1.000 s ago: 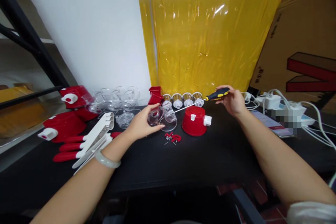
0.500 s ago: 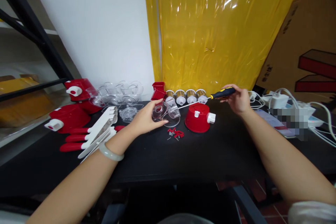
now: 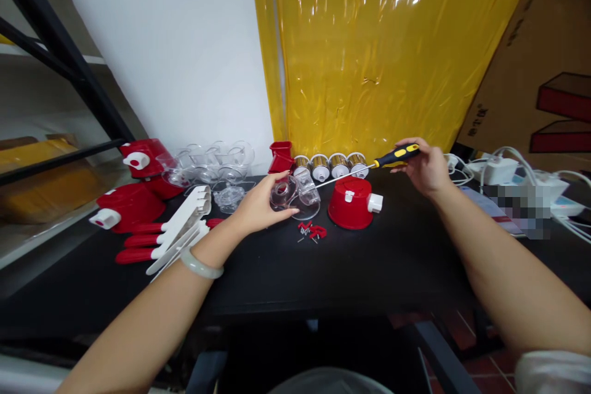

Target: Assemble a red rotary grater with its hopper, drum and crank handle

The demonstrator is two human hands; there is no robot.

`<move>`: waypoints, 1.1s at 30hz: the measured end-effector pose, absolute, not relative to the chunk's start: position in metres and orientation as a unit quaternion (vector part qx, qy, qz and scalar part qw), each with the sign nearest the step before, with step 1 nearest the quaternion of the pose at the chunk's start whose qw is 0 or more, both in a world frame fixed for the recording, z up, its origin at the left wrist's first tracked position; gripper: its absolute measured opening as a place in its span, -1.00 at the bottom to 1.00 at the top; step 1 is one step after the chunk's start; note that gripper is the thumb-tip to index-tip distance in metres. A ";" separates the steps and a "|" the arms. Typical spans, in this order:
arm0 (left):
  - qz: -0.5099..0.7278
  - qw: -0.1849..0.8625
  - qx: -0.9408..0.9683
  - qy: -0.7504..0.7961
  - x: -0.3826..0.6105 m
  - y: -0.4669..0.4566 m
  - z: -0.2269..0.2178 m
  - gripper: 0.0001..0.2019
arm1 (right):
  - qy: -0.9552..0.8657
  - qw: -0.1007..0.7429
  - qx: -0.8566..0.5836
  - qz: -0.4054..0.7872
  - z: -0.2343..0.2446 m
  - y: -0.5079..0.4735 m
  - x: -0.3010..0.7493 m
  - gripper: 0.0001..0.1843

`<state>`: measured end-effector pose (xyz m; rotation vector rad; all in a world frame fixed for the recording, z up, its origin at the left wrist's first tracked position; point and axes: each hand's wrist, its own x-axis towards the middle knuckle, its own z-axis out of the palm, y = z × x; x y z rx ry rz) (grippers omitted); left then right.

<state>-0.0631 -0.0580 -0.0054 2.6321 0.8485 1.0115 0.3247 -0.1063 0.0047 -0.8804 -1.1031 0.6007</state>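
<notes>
My left hand [image 3: 262, 204] grips a clear plastic part [image 3: 305, 198] with round and cylindrical sections, lying on its side just above the black table. In my right hand [image 3: 425, 166] is a screwdriver [image 3: 397, 155] with a black-and-yellow handle, held nearly level. Its long metal shaft slants left and down, and its tip reaches the clear part; whether it sits on a screw I cannot tell. Below the shaft stands a red plastic base [image 3: 349, 203] with a white knob on its right. Small red clips [image 3: 317, 232] and several loose screws lie in front of the clear part.
Several metal grater drums [image 3: 339, 166] and a red chute [image 3: 281, 157] stand at the back. To the left are clear parts [image 3: 217, 160], white-and-red handles [image 3: 178, 228] and more red bases [image 3: 132, 206]. White chargers and cables [image 3: 501, 169] lie at the right on the black table [image 3: 351, 277].
The view has shifted slightly. Around the screwdriver handle my right fingers have changed position, and its yellow patches now show more. My left hand still holds the clear part.
</notes>
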 end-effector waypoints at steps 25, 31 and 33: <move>0.348 0.099 0.892 0.273 -0.064 -0.055 -0.009 -0.22 | -0.480 0.746 -0.397 0.234 0.007 -0.104 0.322 -0.62; 0.344 0.093 0.892 0.278 -0.064 -0.055 -0.008 -0.22 | -0.489 0.728 -0.411 0.249 0.009 -0.106 0.323 -0.76; 0.344 0.092 0.894 0.274 -0.064 -0.055 -0.008 -0.22 | -0.498 0.731 -0.416 0.211 0.008 -0.105 0.323 -0.71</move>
